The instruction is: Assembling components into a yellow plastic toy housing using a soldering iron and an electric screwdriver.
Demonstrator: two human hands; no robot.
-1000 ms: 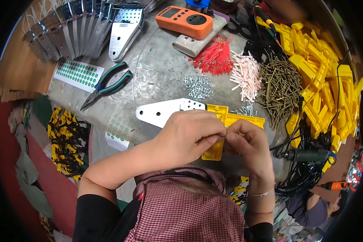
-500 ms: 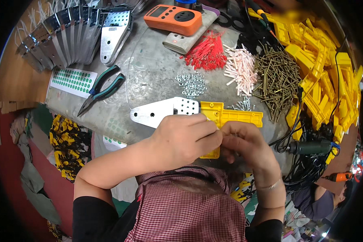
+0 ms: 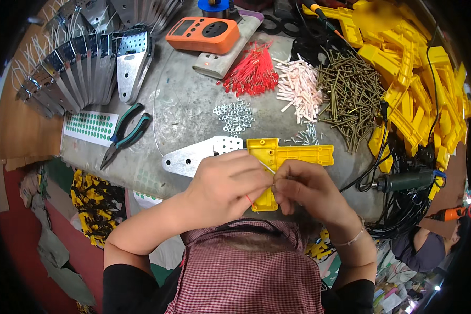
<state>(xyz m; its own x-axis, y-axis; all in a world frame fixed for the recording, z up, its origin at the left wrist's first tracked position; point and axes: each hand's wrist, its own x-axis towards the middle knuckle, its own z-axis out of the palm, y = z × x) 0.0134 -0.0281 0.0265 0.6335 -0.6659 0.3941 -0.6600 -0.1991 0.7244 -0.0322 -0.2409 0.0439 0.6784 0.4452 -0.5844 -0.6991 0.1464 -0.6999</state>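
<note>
My left hand (image 3: 227, 183) and my right hand (image 3: 307, 187) meet with fingers pinched over a yellow plastic housing (image 3: 303, 154). A thin white wire (image 3: 267, 167) runs between their fingertips. From under my left hand's fingers pokes a thin red wire (image 3: 249, 200). The fingers partly hide where the two wires meet. Left of the housing and against it lies a flat silver metal plate (image 3: 186, 158) with holes, its lower edge covered by my left hand. The housing's lower leg (image 3: 266, 201) shows beneath my hands.
Beyond lie metal nuts (image 3: 234, 116), red-wired parts (image 3: 252, 70), pale sleeves (image 3: 298, 89), long screws (image 3: 350, 94) and short screws (image 3: 307, 136). Pliers (image 3: 125, 135) and metal plates (image 3: 83, 63) are left; yellow housings (image 3: 418, 94) and a green electric screwdriver (image 3: 405, 182) right. An orange multimeter (image 3: 203, 35) stands behind.
The view has shifted, so the bench things sit lower and further left. A red wire now shows under my left hand, and the white wire between my fingertips is plainer.
</note>
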